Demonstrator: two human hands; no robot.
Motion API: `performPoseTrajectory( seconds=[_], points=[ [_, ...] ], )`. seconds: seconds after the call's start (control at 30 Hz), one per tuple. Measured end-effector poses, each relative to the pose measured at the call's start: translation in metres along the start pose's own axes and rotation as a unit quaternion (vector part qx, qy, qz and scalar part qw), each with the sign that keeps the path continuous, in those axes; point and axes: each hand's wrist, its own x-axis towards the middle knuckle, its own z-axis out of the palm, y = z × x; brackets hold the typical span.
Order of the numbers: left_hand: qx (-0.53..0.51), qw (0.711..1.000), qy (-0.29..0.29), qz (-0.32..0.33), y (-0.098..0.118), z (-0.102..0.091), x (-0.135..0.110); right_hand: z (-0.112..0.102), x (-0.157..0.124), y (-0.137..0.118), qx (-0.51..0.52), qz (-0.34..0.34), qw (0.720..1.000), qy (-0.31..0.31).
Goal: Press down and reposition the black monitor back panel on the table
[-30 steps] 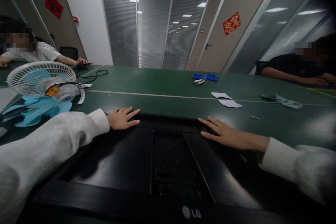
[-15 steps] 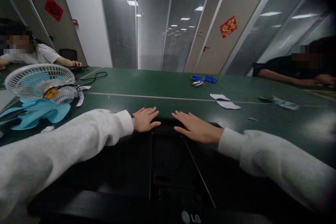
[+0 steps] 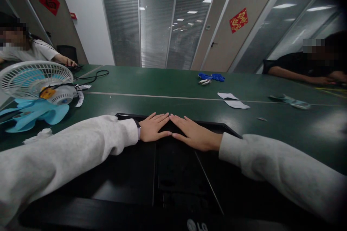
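Note:
In front of me a black LG panel point(image 3: 130, 173), which looks like a monitor or TV part, lies on the green table. My left hand point(image 3: 153, 128) rests flat near its far edge, fingers stretched out. From the other side my right hand point(image 3: 196, 134) lies there too, palm down with fingers extended. The fingertips of both hands meet, or nearly meet, near the panel's middle. Neither hand grips anything. Grey sleeves cover my forearms and hide parts of the panel's sides.
To the left lie a white fan point(image 3: 38, 81) and light-blue fan blades point(image 3: 40, 115). Blue gloves point(image 3: 211, 77) and white paper pieces point(image 3: 236, 104) are farther back, with a plastic packet point(image 3: 296, 103) at right. One person point(image 3: 43, 50) sits left, another point(image 3: 292, 66) right.
Both hands have moved inward, closing the gap between their fingertips. The panel's far rim shows more now. My view has tilted slightly downward.

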Motion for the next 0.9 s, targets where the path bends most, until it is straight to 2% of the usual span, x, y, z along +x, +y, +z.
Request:
performPoseTrajectory(
  seconds=[0.13, 0.2, 0.27, 0.33, 0.37, 0.43, 0.47, 0.5, 0.53, 0.57, 0.63, 0.7, 0.8, 0.9],
  points=[
    [-0.006, 1.0, -0.019, 0.004, 0.004, -0.014, -0.007, -0.03, -0.011, -0.015, -0.013, -0.015, 0.998, -0.068],
    [-0.009, 0.999, -0.037, 0.015, 0.014, -0.03, -0.018, -0.054, -0.03, -0.034, -0.022, -0.035, 0.995, -0.096],
    [-0.014, 0.998, -0.061, 0.03, 0.031, -0.049, -0.037, -0.075, -0.057, -0.056, -0.037, -0.059, 0.993, -0.096],
    [-0.015, 0.996, -0.078, 0.043, 0.055, -0.067, -0.065, -0.086, -0.089, -0.077, -0.054, -0.074, 0.993, -0.072],
    [-0.011, 0.996, -0.078, 0.049, 0.068, -0.074, -0.081, -0.087, -0.105, -0.085, -0.071, -0.078, 0.994, -0.04],
    [0.006, 0.997, -0.058, 0.051, 0.093, -0.079, -0.116, -0.078, -0.132, -0.097, -0.156, -0.17, 0.97, 0.074],
    [0.027, 0.998, -0.029, 0.052, 0.104, -0.077, -0.132, -0.07, -0.142, -0.101, -0.183, -0.198, 0.955, 0.122],
    [0.098, 0.99, 0.067, 0.071, 0.114, -0.072, -0.147, -0.062, -0.15, -0.105, -0.21, -0.203, 0.945, 0.145],
    [0.167, 0.968, 0.148, 0.114, 0.122, -0.066, -0.16, -0.054, -0.155, -0.109, -0.227, -0.201, 0.939, 0.164],
    [0.226, 0.942, 0.193, 0.153, 0.129, -0.058, -0.17, -0.046, -0.157, -0.113, -0.235, -0.194, 0.935, 0.182],
    [0.32, 0.899, 0.226, 0.199, 0.14, -0.042, -0.183, -0.034, -0.158, -0.124, -0.238, -0.168, 0.933, 0.209],
    [0.364, 0.875, 0.244, 0.206, 0.148, -0.028, -0.19, -0.027, -0.156, -0.135, -0.235, -0.14, 0.933, 0.234],
    [0.375, 0.866, 0.27, 0.193, 0.155, -0.011, -0.194, -0.019, -0.156, -0.145, -0.258, -0.119, 0.924, 0.256],
    [0.369, 0.866, 0.284, 0.183, 0.156, 0.001, -0.198, -0.012, -0.165, -0.145, -0.309, -0.112, 0.909, 0.254]
  ],
)
